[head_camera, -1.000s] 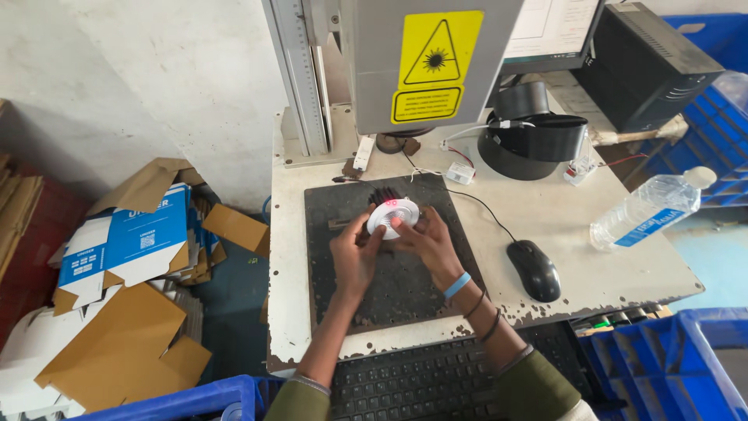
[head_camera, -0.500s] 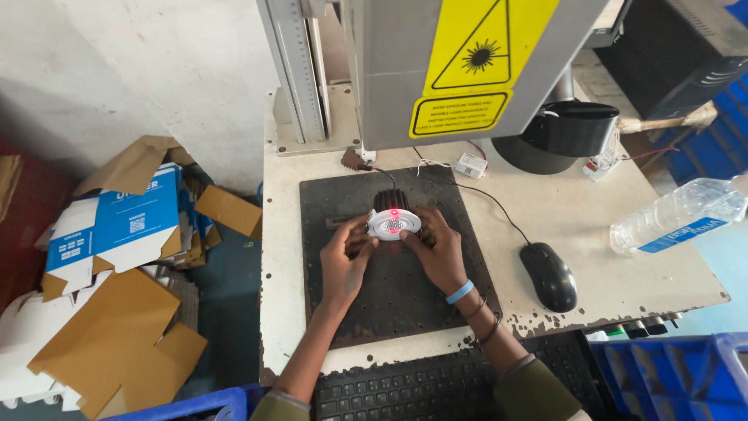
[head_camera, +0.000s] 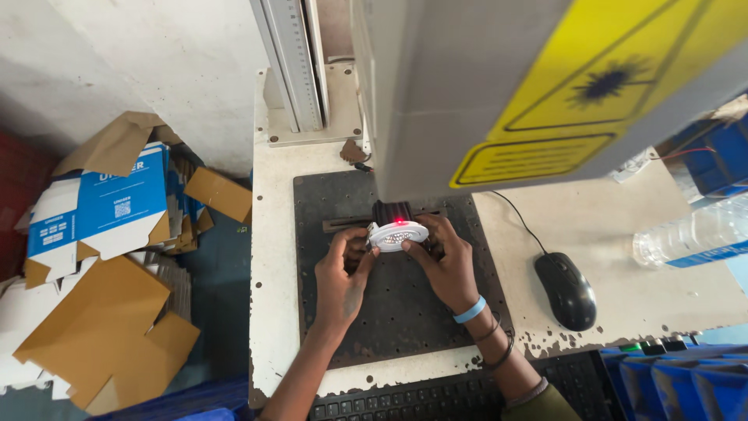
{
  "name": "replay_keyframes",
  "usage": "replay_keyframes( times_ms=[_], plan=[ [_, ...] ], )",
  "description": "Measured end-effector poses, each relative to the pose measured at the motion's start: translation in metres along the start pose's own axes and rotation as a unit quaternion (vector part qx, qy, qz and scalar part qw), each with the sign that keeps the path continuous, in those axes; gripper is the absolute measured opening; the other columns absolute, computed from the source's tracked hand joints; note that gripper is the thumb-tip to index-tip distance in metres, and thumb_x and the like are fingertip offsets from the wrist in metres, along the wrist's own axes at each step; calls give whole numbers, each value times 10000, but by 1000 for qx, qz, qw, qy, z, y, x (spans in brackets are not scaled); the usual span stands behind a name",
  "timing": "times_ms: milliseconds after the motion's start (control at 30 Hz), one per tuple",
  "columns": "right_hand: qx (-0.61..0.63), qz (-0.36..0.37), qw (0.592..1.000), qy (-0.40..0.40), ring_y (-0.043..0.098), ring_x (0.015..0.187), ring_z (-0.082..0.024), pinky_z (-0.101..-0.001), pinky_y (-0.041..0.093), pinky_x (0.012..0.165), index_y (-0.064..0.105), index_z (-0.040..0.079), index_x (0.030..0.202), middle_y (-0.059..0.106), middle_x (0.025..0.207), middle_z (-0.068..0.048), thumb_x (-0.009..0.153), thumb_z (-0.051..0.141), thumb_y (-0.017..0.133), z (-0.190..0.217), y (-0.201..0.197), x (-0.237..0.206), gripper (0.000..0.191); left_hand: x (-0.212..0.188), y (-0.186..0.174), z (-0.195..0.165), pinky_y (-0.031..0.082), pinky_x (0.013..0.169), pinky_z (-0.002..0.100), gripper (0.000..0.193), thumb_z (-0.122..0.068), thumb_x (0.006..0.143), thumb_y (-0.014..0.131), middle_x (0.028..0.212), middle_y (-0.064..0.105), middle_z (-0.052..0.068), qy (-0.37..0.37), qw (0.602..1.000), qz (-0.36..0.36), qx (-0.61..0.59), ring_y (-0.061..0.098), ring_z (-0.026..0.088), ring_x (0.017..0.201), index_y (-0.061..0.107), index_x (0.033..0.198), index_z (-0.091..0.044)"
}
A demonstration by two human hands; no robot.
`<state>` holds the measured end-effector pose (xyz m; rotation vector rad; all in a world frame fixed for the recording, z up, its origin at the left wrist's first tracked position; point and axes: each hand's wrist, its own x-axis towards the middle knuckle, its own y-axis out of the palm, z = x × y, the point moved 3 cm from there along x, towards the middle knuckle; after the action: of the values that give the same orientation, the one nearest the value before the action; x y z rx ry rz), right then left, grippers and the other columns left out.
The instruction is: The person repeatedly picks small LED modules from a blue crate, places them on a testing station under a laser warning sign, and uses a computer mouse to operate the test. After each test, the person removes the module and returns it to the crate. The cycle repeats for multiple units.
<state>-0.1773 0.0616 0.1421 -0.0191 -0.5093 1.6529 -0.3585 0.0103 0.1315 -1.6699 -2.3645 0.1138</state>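
At the near edge of the view a black computer keyboard (head_camera: 436, 401) lies against the front of the chipped white worktop (head_camera: 623, 257), with blue plastic crates (head_camera: 678, 382) to its right. Just beyond, the left hand (head_camera: 340, 281) and the right hand (head_camera: 446, 265), which wears a light blue wristband (head_camera: 471, 310), rest over a dark perforated metal plate (head_camera: 397, 312). Between them they hold a small round white lamp fitting (head_camera: 397, 234) with a red dot of light on its face; each grip is pinching its rim, left fingers (head_camera: 360, 248) on one side, right fingers (head_camera: 425, 243) on the other. The fitting sits on a dark block on the plate, right under the big grey machine head (head_camera: 436, 101) with its yellow warning labels. To the right lie a black computer mouse (head_camera: 566, 290) and a clear plastic water bottle (head_camera: 689, 234). Left of the worktop, flattened brown and blue cardboard boxes (head_camera: 101, 257) pile on the floor.
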Motion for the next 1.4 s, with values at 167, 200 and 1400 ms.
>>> replay_keyframes(
  times_ms=[167, 200, 1400],
  plan=[
    [14, -8, 1000, -25, 676, 774, -28, -216, 533, 626, 642, 28, 1223, 777, 983, -39, 861, 115, 809, 2, -1, -2, 409, 0, 1, 0, 580, 669, 271, 236, -82, 914, 737, 916, 788, 70, -18, 1000, 9, -4, 726, 105, 760, 674, 1139, -50],
    [26, -7, 999, -25, 685, 793, -29, -217, 542, 641, 641, 25, 1220, 779, 994, -41, 865, 107, 800, 0, -1, -2, 398, 0, 1, 0, 583, 665, 272, 230, -82, 913, 737, 921, 788, 68, -17, 1000, 12, -5, 727, 103, 760, 675, 1132, -50],
    [-49, -13, 998, -31, 732, 715, -170, -313, 561, 650, 758, 0, 894, 770, 792, -81, 792, 98, 869, -7, -3, 0, 179, 0, 0, -5, 582, 640, 278, 165, -91, 910, 738, 922, 781, 59, -23, 999, 25, 32, 727, 101, 742, 723, 1068, -45]
  ],
)
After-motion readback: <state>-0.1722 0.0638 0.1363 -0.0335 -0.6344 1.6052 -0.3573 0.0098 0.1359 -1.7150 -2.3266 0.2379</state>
